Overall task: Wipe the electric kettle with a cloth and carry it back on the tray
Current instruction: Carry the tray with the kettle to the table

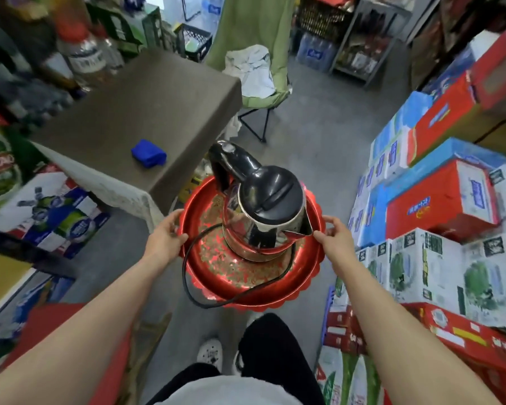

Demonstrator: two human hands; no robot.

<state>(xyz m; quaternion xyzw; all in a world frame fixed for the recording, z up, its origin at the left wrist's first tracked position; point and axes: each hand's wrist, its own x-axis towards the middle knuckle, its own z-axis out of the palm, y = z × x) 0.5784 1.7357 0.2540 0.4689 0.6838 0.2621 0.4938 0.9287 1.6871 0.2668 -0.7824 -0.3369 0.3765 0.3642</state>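
Note:
A steel electric kettle (257,211) with a black lid and handle stands on a round red tray (216,276) held in the air in front of me. Its black cord (193,287) loops over the tray's near left rim. My left hand (165,236) grips the tray's left edge and my right hand (332,238) grips the right edge, close to the kettle's spout. A folded blue cloth (148,153) lies on the brown-covered table (146,103) to the left, apart from both hands.
Stacked cartons (438,206) line the right side, and more boxes (50,211) and bottles crowd the left. A green folding chair (254,65) with white fabric stands ahead beside the table. Grey floor (319,135) runs between them. My feet are below the tray.

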